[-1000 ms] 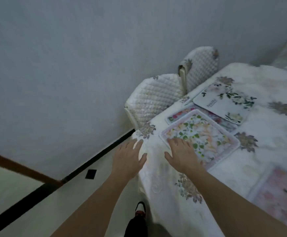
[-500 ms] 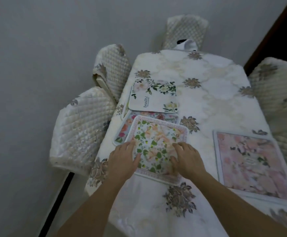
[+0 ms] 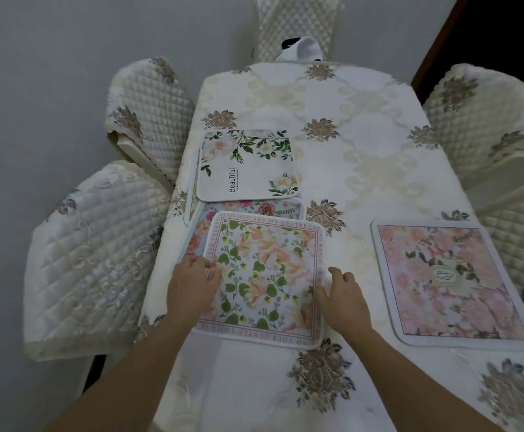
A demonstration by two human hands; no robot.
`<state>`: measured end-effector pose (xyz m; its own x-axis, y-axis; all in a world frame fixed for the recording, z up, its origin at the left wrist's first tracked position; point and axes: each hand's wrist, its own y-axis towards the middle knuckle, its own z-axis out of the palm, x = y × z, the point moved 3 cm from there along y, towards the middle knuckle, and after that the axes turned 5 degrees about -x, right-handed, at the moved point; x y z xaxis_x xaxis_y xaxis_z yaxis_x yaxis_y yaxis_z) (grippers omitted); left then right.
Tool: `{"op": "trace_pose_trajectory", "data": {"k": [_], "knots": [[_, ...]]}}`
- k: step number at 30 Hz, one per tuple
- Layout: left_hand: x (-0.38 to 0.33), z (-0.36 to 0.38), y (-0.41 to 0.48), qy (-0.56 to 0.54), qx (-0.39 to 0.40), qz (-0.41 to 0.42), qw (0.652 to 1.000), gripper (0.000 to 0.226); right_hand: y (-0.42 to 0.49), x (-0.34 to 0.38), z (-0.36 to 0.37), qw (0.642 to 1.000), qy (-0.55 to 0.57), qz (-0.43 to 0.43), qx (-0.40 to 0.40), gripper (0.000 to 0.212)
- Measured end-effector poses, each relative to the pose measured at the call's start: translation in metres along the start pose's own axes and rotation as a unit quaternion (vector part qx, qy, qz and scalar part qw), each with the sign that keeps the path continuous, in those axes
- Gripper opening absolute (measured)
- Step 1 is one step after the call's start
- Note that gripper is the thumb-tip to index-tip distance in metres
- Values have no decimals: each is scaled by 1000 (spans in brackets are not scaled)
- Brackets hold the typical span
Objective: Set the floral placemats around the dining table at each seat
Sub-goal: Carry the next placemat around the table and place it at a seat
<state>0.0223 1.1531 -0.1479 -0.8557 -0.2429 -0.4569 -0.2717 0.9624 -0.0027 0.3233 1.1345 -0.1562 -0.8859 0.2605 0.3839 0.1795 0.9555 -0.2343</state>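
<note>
Left hand [image 3: 192, 285] loose on leafy placemat [image 3: 263, 275], right hand [image 3: 343, 296] relaxed beside; four placemats [image 3: 447, 282], five chairs [image 3: 98, 254].

Left hand [image 3: 192, 285]: moves from the tablecloth [image 3: 332, 169] edge 1 s ago onto the green-leaf placemat's [image 3: 263, 275] left border.
Right hand [image 3: 343, 294]: slides off the placemat's face to its right edge, fingers loosely curled.

This is a home dining room: a long table [image 3: 363, 98] under a cream embroidered tablecloth [image 3: 254, 385], padded chairs [image 3: 151, 120] in cream quilted covers at nine, twelve and three o'clock, soft floral placemats [image 3: 441, 282] laid out, and a plain grey wall [image 3: 51, 57] at ten o'clock.
</note>
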Motion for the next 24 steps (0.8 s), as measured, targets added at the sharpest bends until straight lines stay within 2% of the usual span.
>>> {"op": "trace_pose_trajectory", "data": {"k": [5,10,13,16,20,24], "knots": [[4,12,10,-22,38,-39,998,26,5,0,17,998,42,52,-2,47],[7,23,15,-41,46,-63,996,27,16,-4,26,987,113,107,-31,24],[7,24,20,-68,46,-102,991,41,20,0,26,975,166,145,-32,28],[7,24,24,-121,44,-117,985,41,26,2,29,964,201,173,-21,35],[2,24,21,-175,51,-109,977,33,31,4,34,943,281,178,-6,31],[-3,20,14,-192,59,-109,973,29,29,10,25,941,304,150,-17,27]]}}
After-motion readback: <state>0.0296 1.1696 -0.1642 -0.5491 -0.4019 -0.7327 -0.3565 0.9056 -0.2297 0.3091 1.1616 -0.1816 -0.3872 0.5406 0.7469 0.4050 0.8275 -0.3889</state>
